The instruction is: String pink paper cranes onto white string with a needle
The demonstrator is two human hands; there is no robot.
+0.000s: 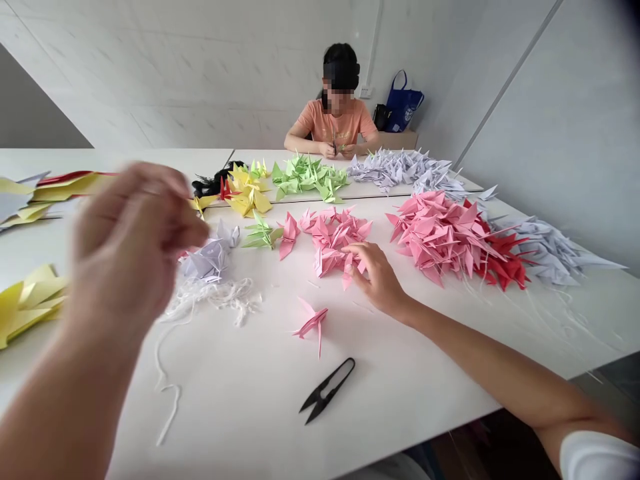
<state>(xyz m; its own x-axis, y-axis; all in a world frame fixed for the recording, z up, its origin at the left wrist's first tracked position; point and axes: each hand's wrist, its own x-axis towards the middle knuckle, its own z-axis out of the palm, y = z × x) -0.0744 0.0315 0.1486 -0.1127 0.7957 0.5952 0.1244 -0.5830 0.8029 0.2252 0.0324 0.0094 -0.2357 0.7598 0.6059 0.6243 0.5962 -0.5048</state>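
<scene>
My left hand (137,240) is raised at the left, near the camera and smeared by motion. Its fingers are pinched together, and what they hold, if anything, I cannot make out. Farther right, my right hand (379,277) reaches to the near edge of a small group of pink paper cranes (335,230), its thumb and fingers curled round one pink paper crane (347,275). A single pink crane (313,321) lies apart, nearer to me. Below it rest black thread snips (327,390), blades apart. A tangle of white string (220,300) lies beyond my left hand, with one loose end trailing forward.
Heaps of pink (445,233), red (503,263), white (400,170), green (307,177) and yellow (247,190) cranes spread over the white table (240,413). Black thread (215,183) lies at the back. Yellow folded paper (30,300) is at left. Opposite sits a person (337,120) handling scissors.
</scene>
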